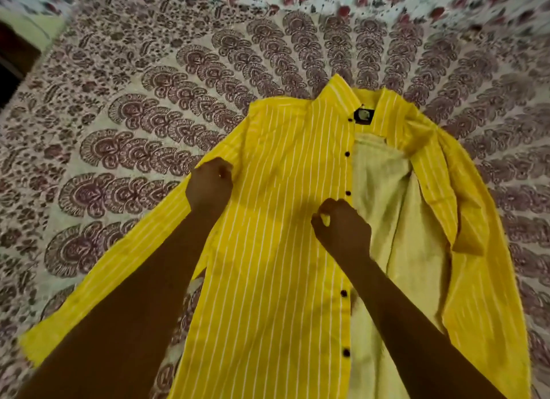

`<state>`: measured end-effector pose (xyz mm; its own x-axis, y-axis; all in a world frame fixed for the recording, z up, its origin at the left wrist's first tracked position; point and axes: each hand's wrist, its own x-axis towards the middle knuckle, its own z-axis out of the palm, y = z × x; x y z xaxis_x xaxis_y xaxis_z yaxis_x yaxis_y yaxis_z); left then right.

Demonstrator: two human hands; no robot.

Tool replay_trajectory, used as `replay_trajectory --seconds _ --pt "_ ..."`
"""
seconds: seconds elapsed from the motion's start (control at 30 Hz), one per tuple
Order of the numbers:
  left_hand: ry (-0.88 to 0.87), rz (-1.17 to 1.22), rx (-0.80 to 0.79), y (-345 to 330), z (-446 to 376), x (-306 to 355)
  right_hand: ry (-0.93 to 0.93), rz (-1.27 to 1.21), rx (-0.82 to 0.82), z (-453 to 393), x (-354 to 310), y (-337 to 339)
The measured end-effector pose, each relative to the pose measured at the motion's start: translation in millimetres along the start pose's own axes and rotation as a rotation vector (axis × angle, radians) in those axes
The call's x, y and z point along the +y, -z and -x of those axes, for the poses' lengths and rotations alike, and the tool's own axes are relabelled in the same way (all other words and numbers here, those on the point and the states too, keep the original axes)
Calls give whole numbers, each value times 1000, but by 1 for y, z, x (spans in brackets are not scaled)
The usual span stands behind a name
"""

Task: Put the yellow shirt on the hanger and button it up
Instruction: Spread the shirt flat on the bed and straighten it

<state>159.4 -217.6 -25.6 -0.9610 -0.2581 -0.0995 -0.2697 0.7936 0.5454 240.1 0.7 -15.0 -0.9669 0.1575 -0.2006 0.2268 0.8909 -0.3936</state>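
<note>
The yellow shirt (282,249) lies open, unbuttoned, on the bed (119,130). Left hand (209,184) pinches fabric at 9 o'clock; right hand (342,229) grips the placket. Soft, light cloth: hold at seams. No hanger visible.

The yellow white-striped shirt (282,220) lies flat, unbuttoned, its right front panel folded open, collar away.

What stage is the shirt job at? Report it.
Done: the yellow shirt lies spread on the patterned bedsheet, front open, pale inside showing. In hand: the left hand grips the fabric near the sleeve, and the right hand pinches the button edge. Left: no hanger in view, and every dark button seen is unfastened.
</note>
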Motion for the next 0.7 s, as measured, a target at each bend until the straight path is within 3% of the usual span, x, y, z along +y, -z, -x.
replay_trajectory --seconds 0.2,0.37,0.47,0.57,0.7 --pt "38 64 49 -37 -112 36 -164 -13 164 -125 7 -9" --pt "-75 99 -60 -69 -173 54 -217 -191 292 -218 2 -8" --pt "-189 62 -142 -78 -192 62 -240 -215 263 -254 3 -7" --pt "-220 74 -249 -69 -209 66 -240 -435 195 -275 18 6" --pt "-219 92 -114 -48 -230 63 -174 -400 174 -299 44 22"
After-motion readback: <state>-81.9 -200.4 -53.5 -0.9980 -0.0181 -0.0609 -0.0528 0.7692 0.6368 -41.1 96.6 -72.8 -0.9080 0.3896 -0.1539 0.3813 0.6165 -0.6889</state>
